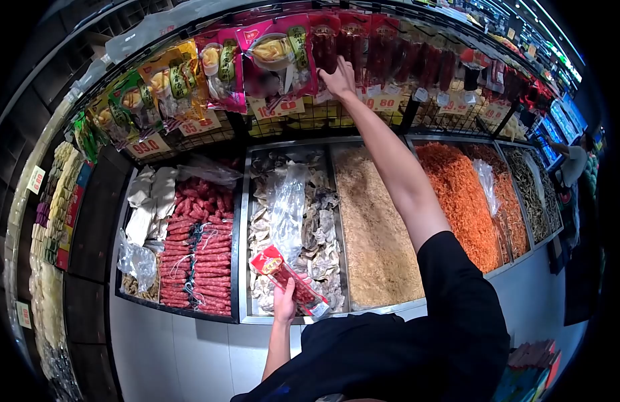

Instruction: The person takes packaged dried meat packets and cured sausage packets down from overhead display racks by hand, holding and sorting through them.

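My left hand (285, 303) is closed around a red pack of sausages (290, 278), held tilted above the bin of pale dried pieces. My right arm stretches up to the hanging rack, where my right hand (341, 80) has its thumb and fingers apart. It is at the lower part of a red sausage packet (351, 43) on the rack, just right of a large pink food bag (276, 57). Whether the fingertips touch the packet I cannot tell. Other red packets (382, 50) hang farther right.
Below the rack run metal-edged bins: red sausages (213, 261), pale dried pieces (323, 231), a tan loose heap (370, 228) and orange dried goods (450, 194). Price cards (201, 123) line the rack. Shelves (52, 221) stand at left; another person (572, 161) is at far right.
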`<state>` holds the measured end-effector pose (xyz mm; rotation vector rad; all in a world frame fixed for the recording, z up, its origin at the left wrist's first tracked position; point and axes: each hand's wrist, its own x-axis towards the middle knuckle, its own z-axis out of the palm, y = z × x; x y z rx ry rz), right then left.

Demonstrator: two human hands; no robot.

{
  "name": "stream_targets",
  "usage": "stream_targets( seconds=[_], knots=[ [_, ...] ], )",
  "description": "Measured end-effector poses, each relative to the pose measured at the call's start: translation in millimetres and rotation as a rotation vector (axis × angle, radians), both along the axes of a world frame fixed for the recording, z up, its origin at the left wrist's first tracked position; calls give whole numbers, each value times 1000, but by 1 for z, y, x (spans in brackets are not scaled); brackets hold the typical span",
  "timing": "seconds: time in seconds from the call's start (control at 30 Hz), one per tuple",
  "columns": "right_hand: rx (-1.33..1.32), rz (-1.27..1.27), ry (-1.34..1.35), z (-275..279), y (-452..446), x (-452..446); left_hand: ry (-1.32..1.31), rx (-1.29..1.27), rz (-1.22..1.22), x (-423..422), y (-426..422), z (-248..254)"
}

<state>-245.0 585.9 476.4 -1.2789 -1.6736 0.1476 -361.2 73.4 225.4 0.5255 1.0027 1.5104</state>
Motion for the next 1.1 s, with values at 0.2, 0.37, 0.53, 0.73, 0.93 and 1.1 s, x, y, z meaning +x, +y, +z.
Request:
stream_targets(
  seconds=[0.2,0.37,0.53,0.73,0.93,1.1],
  knots=[
    [-71,242,247,20,-44,19,4,-10,-20,0,1,-2],
    [-371,987,664,48,-97,71,2,-33,-65,1,7,-3],
    [-471,997,628,40,-215,124,-107,-19,-95,11,18,5],
    [-733,945,282,-96,-330,129,-328,52,-209,33,38,24],
    [-539,677,1,-186,-417,69,-191,-23,-102,44,44,-3],
    [-528,721,-142,-157,-358,66,-309,-100,-39,36,31,3]
  ],
)
